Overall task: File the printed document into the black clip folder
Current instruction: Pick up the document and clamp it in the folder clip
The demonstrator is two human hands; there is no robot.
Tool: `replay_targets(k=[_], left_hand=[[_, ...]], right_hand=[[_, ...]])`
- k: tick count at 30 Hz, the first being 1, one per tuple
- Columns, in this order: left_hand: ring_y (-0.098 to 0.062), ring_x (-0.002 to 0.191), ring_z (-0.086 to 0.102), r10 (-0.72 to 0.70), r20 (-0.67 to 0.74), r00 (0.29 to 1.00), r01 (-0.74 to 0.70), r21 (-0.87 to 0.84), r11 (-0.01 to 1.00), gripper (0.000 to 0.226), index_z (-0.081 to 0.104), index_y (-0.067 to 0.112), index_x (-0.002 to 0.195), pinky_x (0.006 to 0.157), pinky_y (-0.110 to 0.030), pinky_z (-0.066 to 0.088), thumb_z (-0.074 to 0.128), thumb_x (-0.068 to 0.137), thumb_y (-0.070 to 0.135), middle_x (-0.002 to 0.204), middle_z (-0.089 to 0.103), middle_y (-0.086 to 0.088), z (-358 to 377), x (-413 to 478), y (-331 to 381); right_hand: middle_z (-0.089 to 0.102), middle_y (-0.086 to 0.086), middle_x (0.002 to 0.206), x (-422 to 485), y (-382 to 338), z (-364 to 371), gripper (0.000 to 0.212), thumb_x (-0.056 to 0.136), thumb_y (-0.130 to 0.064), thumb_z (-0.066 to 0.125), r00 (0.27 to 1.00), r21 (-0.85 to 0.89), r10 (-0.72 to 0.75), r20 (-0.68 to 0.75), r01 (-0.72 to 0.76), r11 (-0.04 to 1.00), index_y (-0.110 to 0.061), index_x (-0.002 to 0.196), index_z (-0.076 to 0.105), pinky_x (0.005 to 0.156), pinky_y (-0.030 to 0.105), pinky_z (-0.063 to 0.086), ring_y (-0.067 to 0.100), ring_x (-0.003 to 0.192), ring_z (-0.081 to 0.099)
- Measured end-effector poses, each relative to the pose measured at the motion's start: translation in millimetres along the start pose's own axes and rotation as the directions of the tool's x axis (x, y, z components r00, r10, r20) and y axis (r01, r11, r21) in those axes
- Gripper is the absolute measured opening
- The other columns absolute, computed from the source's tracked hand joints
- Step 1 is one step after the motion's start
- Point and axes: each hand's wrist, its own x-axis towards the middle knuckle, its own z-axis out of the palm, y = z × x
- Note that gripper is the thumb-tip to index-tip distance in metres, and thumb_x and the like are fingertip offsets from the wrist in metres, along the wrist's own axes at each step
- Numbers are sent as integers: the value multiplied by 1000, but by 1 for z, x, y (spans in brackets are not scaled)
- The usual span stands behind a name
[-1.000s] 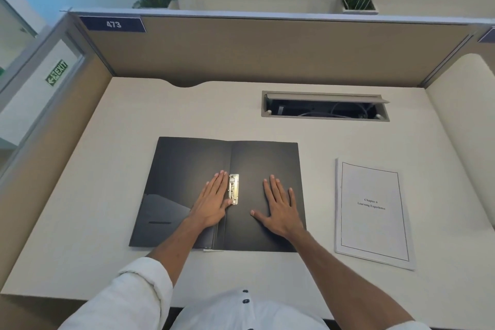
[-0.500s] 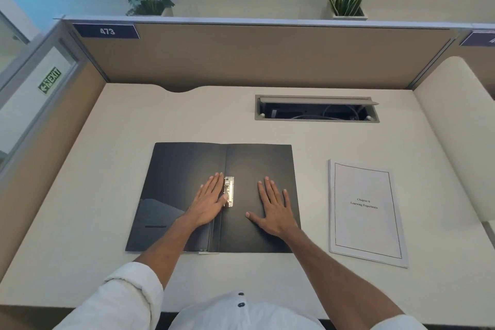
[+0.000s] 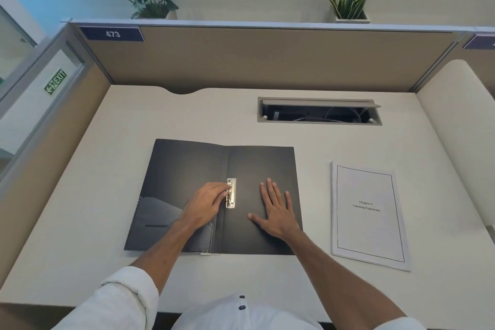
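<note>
The black clip folder (image 3: pixel 192 169) lies open and flat in the middle of the desk. A metal clip (image 3: pixel 231 193) runs along its spine. My left hand (image 3: pixel 206 205) rests on the left cover with its fingers curled and the fingertips on the clip's left edge. My right hand (image 3: pixel 276 210) lies flat with fingers spread on the right cover. The printed document (image 3: pixel 368 214), a white stapled stack with a framed title page, lies on the desk to the right of the folder, apart from both hands.
An open cable hatch (image 3: pixel 318 112) is set in the desk (image 3: pixel 93 195) behind the folder. Tan partition walls enclose the desk at the back and left; a rounded white panel (image 3: pixel 460 142) stands at the right. Two potted plants sit above the back partition.
My left hand's fingers have curled from flat and their tips now press on the metal clip. My right hand stays flat on the right cover. The document has not moved.
</note>
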Motion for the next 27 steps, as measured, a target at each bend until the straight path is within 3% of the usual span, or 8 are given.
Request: replay_targets(k=[6, 12, 14, 16, 18, 20, 23, 27], left_hand=[[-17, 106, 72, -121, -78, 990, 116, -60, 991, 27, 64, 29, 136, 94, -42, 59, 55, 111, 24, 117, 76, 7, -11, 30, 9], [-22, 91, 72, -175, -115, 978, 178, 21, 984, 9, 60, 28, 112, 79, -42, 58, 56, 110, 21, 102, 76, 8, -9, 51, 17], [-24, 99, 72, -156, -105, 982, 166, 91, 982, 15, 65, 25, 115, 83, -45, 59, 54, 110, 17, 111, 75, 6, -6, 53, 15], [-25, 124, 68, -143, -46, 989, 149, 183, 972, 33, 65, 22, 136, 94, -48, 62, 53, 108, 11, 137, 71, 3, -1, 53, 13], [-26, 147, 53, -140, 12, 990, 132, 260, 957, 53, 49, 16, 160, 105, -49, 60, 52, 107, 9, 160, 57, 0, 3, 55, 11], [-28, 159, 37, -155, 64, 986, 126, 324, 937, 60, 32, 13, 169, 116, -52, 52, 46, 112, 16, 172, 42, -2, 6, 58, 11], [-28, 167, 20, -165, 127, 978, 98, 419, 903, 65, 17, 13, 173, 132, -53, 30, 41, 113, 22, 180, 24, -3, 14, 57, 10], [-27, 168, 16, -191, 149, 970, 114, 415, 903, 74, 8, 17, 174, 133, -52, 26, 44, 110, 19, 182, 14, 1, 21, 49, 7]], right_hand=[[-31, -6, 176, -1, 0, 0, 104, 96, -88, 25, 1000, 4, -9, -11, 9, 1000, -30, 169, -20, 133, 54, -11, 16, 162, -29], [-29, -4, 176, -3, 0, 1, 103, 97, -88, 24, 999, 2, -8, -42, 8, 1000, -29, 170, -19, 133, 53, -12, 16, 163, -28], [-28, -3, 177, -4, -1, 1, 102, 97, -87, 24, 998, 0, -13, -55, 13, 1000, -29, 170, -18, 133, 52, -12, 16, 163, -27], [-27, -3, 177, -5, 0, 2, 101, 97, -87, 24, 998, -1, -15, -63, 15, 1000, -29, 170, -17, 133, 52, -12, 16, 163, -26], [-25, -3, 178, -4, 0, 3, 101, 98, -87, 24, 998, -4, -13, -67, 12, 1000, -29, 170, -16, 133, 53, -11, 17, 164, -25], [-25, -2, 178, -4, 0, 4, 100, 98, -86, 23, 997, -3, -11, -73, 11, 1000, -29, 170, -16, 133, 53, -9, 17, 164, -24], [-26, -3, 178, -3, 0, 5, 100, 98, -86, 22, 998, -8, -10, -68, 10, 1000, -29, 170, -18, 133, 54, -10, 17, 163, -26], [-26, -3, 178, -3, 1, 5, 100, 98, -86, 22, 997, -1, -13, -75, 13, 1000, -29, 170, -17, 133, 52, -10, 16, 164, -25]])
